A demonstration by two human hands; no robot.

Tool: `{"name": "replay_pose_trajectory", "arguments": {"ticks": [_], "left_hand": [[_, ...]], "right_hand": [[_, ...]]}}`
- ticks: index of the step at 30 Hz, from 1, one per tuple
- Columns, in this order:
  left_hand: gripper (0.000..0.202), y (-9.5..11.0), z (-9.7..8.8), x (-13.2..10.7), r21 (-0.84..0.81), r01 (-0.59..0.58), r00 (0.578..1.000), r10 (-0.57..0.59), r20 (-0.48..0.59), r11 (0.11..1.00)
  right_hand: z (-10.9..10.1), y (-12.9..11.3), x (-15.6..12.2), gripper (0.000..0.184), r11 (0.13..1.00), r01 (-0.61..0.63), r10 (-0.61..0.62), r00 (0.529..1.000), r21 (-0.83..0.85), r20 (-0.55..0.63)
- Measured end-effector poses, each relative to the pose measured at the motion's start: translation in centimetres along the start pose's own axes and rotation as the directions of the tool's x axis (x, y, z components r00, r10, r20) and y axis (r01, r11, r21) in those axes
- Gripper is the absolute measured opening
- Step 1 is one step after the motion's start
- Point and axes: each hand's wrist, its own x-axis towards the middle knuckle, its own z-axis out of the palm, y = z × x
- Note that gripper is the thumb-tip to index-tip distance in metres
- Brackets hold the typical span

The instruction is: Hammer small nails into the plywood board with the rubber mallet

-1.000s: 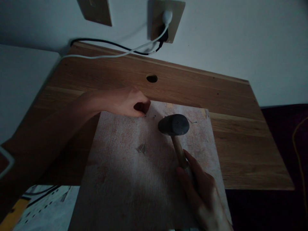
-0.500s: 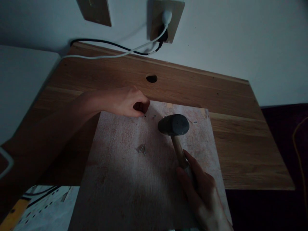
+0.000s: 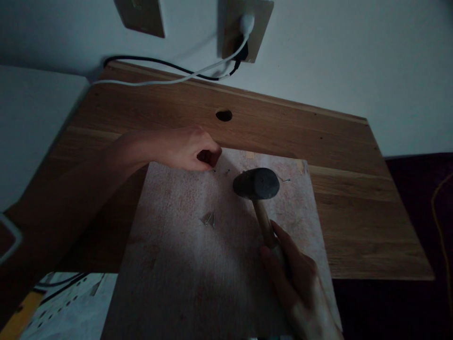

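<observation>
My right hand [image 3: 297, 278] is wrapped around the wooden handle of a mallet [image 3: 256, 183]. Its dark, rounded head hovers over the upper part of a pale, reddish-stained wooden board [image 3: 170, 255]. At the board's far edge, my left hand [image 3: 193, 148] is closed in a pinch on a small nail [image 3: 214, 170], of which only the tip end by the fingers shows. Just right of it another nail [image 3: 228, 171] stands in the board. A few loose nails [image 3: 210, 219] lie mid-board, and a further nail [image 3: 286, 180] is right of the mallet head.
Beneath the board is a brown wooden tabletop [image 3: 357, 212] with a round cable hole [image 3: 224, 115]. Behind it, a wall outlet [image 3: 260, 28] holds a white cable [image 3: 159, 82] and a black one. A yellow object [image 3: 21, 314] is at the lower left.
Almost nothing differs; the whole view has shifted very slightly. Both hands, the mallet and the nails keep their places.
</observation>
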Motion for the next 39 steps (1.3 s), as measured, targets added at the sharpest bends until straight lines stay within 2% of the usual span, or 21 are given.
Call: {"name": "replay_pose_trajectory", "arguments": {"ticks": [12, 18, 25, 29, 34, 39], "left_hand": [[0.020, -0.2, 0.2, -0.3, -0.024, -0.035, 0.999, 0.035, 0.017, 0.999], [0.018, 0.2, 0.5, -0.4, 0.026, 0.004, 0.998, -0.003, -0.055, 1.000], [0.018, 0.0, 0.4, -0.4, 0.031, 0.008, 0.993, -0.004, -0.120, 0.999], [0.013, 0.0, 0.2, -0.3, 0.015, 0.007, 0.998, -0.006, -0.058, 1.000], [0.012, -0.2, -0.1, -0.4, -0.016, -0.035, 0.999, 0.035, 0.008, 0.999], [0.019, -0.5, -0.3, -0.6, 0.033, 0.029, 0.998, -0.028, -0.055, 0.999]], "right_hand": [[0.1, -1.2, 0.4, 0.054, 1.000, 0.006, -0.006, 1.000, 0.030, -0.008], [0.3, -0.7, 0.4, 0.061, 1.000, -0.017, 0.017, 1.000, 0.016, -0.016], [-0.2, -3.4, 1.9, 0.048, 0.991, 0.064, -0.063, 0.998, 0.115, -0.011], [-0.1, -3.7, 2.0, 0.046, 0.993, 0.069, -0.065, 0.997, 0.101, -0.041], [-0.2, -3.2, 1.7, 0.048, 0.995, 0.044, -0.042, 0.999, 0.086, -0.024], [-0.2, -2.7, 1.3, 0.053, 0.999, 0.016, -0.015, 0.999, 0.031, -0.046]]}}
